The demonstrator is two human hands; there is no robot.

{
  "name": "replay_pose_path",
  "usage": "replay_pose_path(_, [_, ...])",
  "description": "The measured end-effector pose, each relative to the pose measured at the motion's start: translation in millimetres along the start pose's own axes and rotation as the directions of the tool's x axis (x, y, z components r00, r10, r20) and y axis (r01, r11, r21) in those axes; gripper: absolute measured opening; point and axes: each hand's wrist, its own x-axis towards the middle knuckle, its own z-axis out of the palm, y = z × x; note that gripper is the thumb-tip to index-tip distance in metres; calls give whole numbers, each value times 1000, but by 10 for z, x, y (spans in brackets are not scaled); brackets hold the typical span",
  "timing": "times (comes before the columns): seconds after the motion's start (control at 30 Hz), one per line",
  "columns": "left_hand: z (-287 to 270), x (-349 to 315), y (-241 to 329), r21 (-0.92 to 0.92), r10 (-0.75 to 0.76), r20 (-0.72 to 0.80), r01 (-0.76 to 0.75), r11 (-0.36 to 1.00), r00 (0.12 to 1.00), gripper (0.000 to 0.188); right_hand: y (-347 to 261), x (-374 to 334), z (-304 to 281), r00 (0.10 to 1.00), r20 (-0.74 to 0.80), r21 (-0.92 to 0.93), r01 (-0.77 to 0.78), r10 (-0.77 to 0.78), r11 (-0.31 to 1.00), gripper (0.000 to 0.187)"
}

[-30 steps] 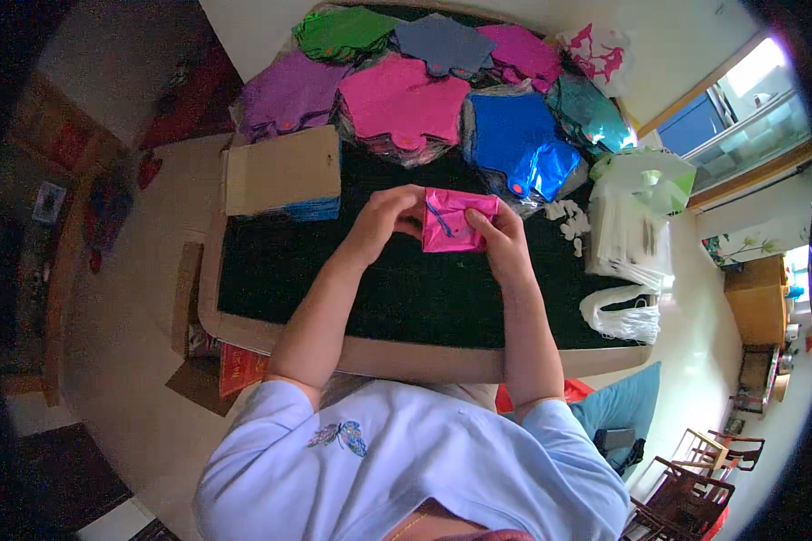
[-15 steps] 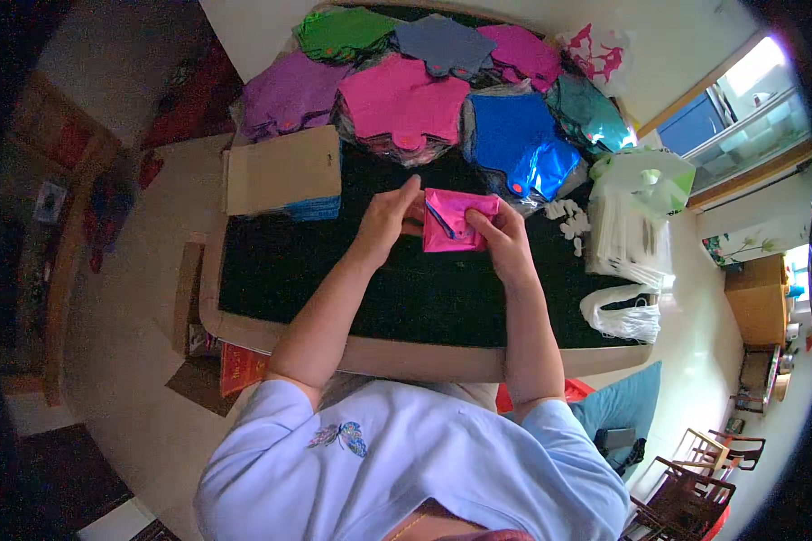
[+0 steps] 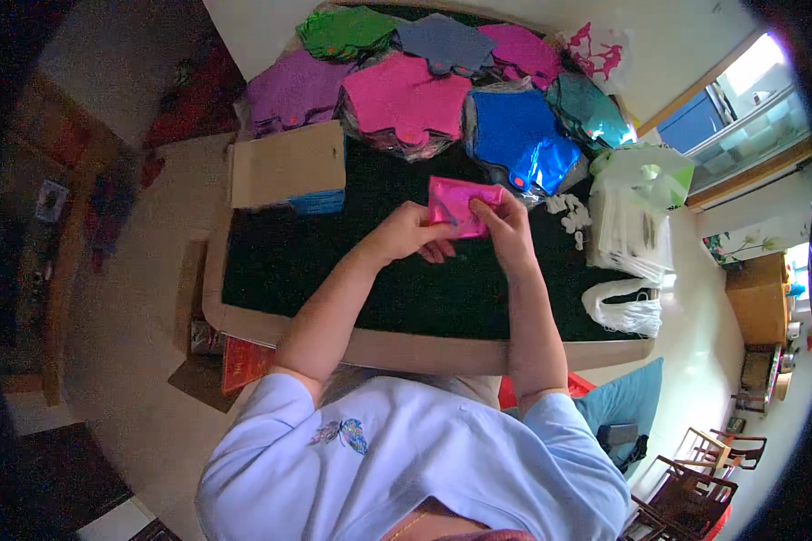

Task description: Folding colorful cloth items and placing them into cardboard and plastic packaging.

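A shiny pink foil balloon, folded into a small square packet, is held above the dark tabletop. My right hand pinches its right side, with the thumb lying across the front. At the packet's lower left corner, my left hand grips it between thumb and fingers; some of those fingers show below the packet. Beyond the hands lie a stack of flat pink foil balloons and a stack of blue ones.
Purple, green, grey-blue and teal stacks lie farther back. Cardboard rests at left on blue sheets. On the right are white plastic bags, small white pieces and a white string bundle.
My left hand has come down and right, from beside the packet onto its lower left corner. The packet has shifted slightly up, and the dark slanted mark on its front is now mostly gone from sight.
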Motion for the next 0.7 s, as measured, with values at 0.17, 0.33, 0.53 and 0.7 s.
replay_pose_path(0.17, [-31,-58,27,-319,117,135,-69,945,984,21,37,45,-43,998,-51,123,-28,35,992,12])
replay_pose_path(0.33, [-250,-118,18,-26,211,-159,-218,976,964,25,132,109,-309,987,-152,74,58,-46,996,17])
replay_pose_path(0.53, [-1160,-440,-123,857,599,-411,67,510,687,49,99,123,-340,978,-201,92,79,-59,993,17])
replay_pose_path(0.7, [-1422,-719,5,879,345,-235,48,474,909,64,96,108,-273,981,-183,4,63,-62,998,16])
